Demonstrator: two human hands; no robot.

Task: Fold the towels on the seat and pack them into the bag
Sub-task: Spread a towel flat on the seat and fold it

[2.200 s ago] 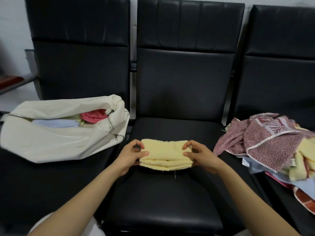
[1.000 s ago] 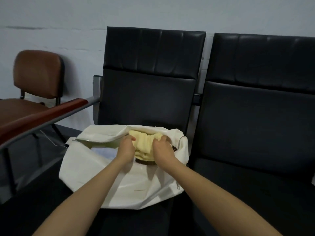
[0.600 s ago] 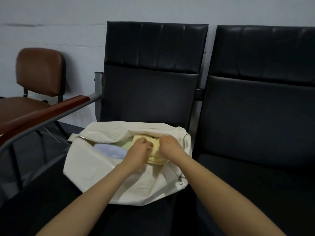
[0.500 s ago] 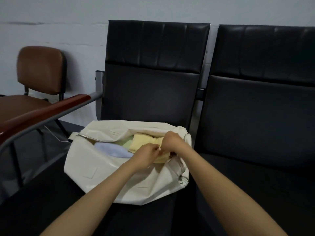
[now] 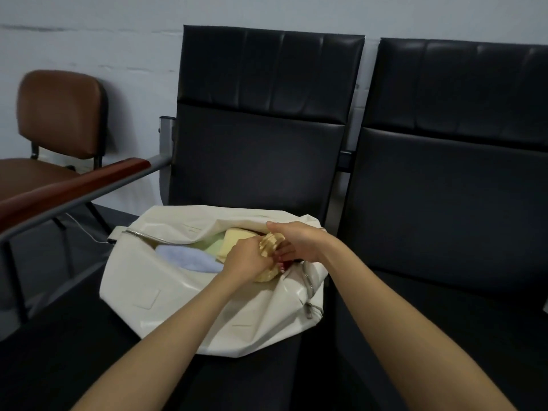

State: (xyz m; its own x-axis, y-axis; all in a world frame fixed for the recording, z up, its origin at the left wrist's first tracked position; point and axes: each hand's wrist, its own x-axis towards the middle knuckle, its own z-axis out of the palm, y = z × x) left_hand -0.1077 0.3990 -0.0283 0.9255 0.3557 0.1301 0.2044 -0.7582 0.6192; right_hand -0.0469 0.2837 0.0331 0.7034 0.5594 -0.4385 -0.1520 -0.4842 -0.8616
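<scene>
Well, two black seats stand side by side against a pale wall. The left black seat carries the task's things, and the right black seat is just beside it. Beyond the left seat's armrest, which has a red-brown top on a grey metal bar, a brown chair stands near the wall.

The white bag lies on the left seat, toward its back edge and reaching its right edge, with the zipper mouth open and facing up. Both bare forearms come from the bottom of the view and meet at the right end of this mouth.

The left hand shows its back, with its fingers curled around the near side of the folded yellow towel. The right hand lies over the towel's right end, palm down, fingers bent onto it, thumb close to the bag's upper flap. So both hands have hold of this towel. It sits half inside the mouth, and its stacked folds show between the hands.

A light blue towel lies in the left part of the mouth, with a pale green towel between the blue and the yellow. A pink thing shows under the right fingers; I cannot tell what it is. The zipper pull hangs at the bag's right end.
</scene>
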